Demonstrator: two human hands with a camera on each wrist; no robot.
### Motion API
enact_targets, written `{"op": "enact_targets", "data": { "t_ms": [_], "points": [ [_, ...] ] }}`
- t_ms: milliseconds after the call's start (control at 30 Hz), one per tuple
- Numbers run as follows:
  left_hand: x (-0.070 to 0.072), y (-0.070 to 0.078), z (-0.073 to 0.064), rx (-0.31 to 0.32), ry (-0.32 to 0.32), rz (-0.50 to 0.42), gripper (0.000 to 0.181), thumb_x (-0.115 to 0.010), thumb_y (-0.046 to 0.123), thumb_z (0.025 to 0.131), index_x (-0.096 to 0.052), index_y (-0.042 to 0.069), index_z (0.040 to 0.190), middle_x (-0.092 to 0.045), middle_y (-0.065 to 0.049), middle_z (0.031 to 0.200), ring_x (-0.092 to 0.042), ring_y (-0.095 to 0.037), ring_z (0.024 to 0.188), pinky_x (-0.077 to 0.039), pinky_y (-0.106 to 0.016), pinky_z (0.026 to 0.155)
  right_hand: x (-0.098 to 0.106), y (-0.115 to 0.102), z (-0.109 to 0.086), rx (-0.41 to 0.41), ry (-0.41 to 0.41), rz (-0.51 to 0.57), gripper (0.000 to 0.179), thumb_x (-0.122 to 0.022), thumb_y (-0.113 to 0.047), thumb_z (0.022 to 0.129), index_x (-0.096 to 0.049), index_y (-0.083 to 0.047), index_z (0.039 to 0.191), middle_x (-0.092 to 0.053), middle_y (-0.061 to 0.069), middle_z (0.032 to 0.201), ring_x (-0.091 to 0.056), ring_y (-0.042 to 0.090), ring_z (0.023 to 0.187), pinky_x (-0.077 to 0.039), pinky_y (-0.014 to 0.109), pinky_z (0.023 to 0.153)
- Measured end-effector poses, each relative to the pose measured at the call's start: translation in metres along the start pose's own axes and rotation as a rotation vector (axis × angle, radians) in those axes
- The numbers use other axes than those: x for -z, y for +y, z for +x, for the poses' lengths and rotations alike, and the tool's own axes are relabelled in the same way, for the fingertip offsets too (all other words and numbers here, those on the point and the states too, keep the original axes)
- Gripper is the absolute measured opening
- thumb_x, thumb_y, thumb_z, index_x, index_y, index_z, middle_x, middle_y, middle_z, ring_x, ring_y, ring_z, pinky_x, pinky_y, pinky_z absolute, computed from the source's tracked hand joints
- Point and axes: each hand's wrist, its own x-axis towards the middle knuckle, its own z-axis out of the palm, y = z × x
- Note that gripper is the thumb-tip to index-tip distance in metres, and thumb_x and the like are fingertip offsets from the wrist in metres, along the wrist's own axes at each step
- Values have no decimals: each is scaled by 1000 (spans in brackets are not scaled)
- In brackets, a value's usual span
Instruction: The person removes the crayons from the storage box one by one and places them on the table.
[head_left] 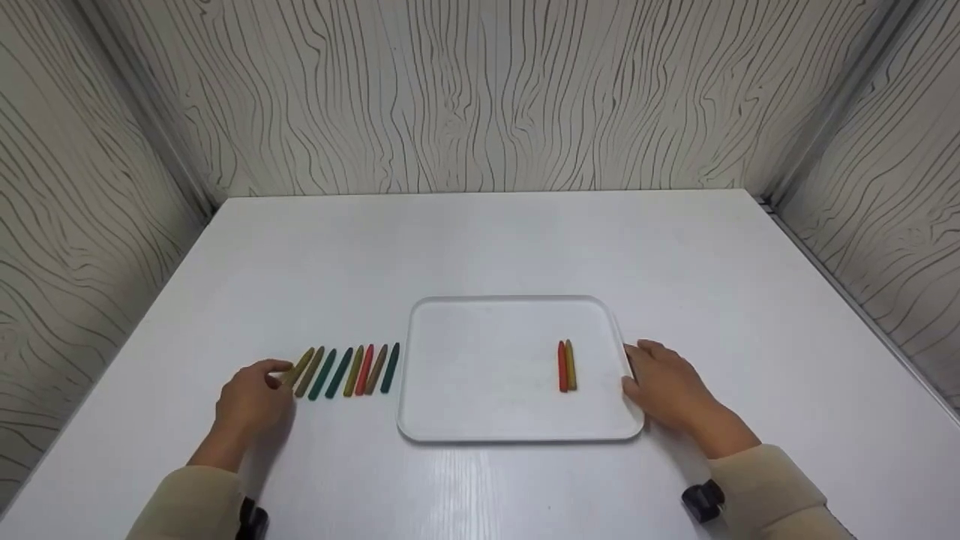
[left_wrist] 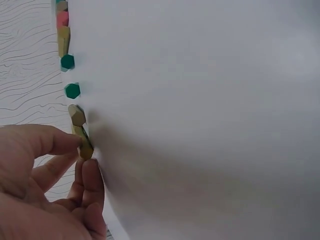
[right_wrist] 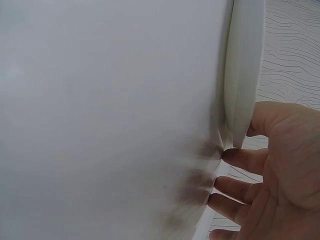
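Observation:
My left hand (head_left: 251,397) is at the left end of a row of crayons. Its thumb and a fingertip pinch the outermost crayon, a yellow-olive one (left_wrist: 86,150), which lies close against an olive-brown crayon (left_wrist: 77,116). Green (head_left: 322,374), dark green (head_left: 340,373), red (head_left: 364,370) and brown (head_left: 376,370) crayons continue the row toward a white tray (head_left: 480,367). My right hand (head_left: 667,386) grips the tray's right edge, thumb on the rim and fingers low at its side. Inside the tray, a red crayon (head_left: 562,366) and a yellow crayon (head_left: 571,365) lie side by side.
The white table (head_left: 480,247) extends behind and around the tray. Wood-grain patterned panels (head_left: 480,97) stand at its back and both sides. The row's right-end dark green crayon (head_left: 390,367) lies just beside the tray's left rim.

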Motion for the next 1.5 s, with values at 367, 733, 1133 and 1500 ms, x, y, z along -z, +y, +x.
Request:
{"op": "enact_targets", "data": {
  "t_ms": [367, 733, 1133, 1500],
  "points": [
    [3, 10, -3, 31, 101, 73, 53, -59, 21, 88, -48, -6, 132, -51, -33, 123, -50, -47, 106, -32, -58, 81, -1, 1, 0, -15, 0, 10, 52, -53, -20, 92, -44, 10, 135, -38, 34, 136, -36, 51, 125, -29, 59, 100],
    [6, 22, -5, 29, 171, 143, 88, -63, 57, 81, -38, -4, 140, -35, -38, 135, -37, -55, 117, -29, -62, 83, -3, 4, 2, 4, 14, 0, 53, -54, -20, 92, -45, 11, 134, -39, 35, 135, -36, 52, 124, -29, 60, 99],
    [-4, 50, -10, 15, 164, 159, 120, -64, 75, 67, -23, -4, 147, -13, -41, 144, -10, -54, 131, -17, -67, 88, -2, 1, 1, -2, 17, -4, 53, -55, -20, 93, -45, 11, 134, -39, 34, 135, -37, 51, 124, -29, 60, 100],
    [-33, 85, -8, -39, 164, 144, 117, -69, 65, 70, -14, 1, 151, -6, -36, 148, -1, -51, 136, -11, -69, 94, -2, 1, 0, 5, 26, -14, 52, -54, -20, 92, -45, 11, 133, -40, 35, 135, -37, 51, 124, -29, 60, 99]
  ]
}}
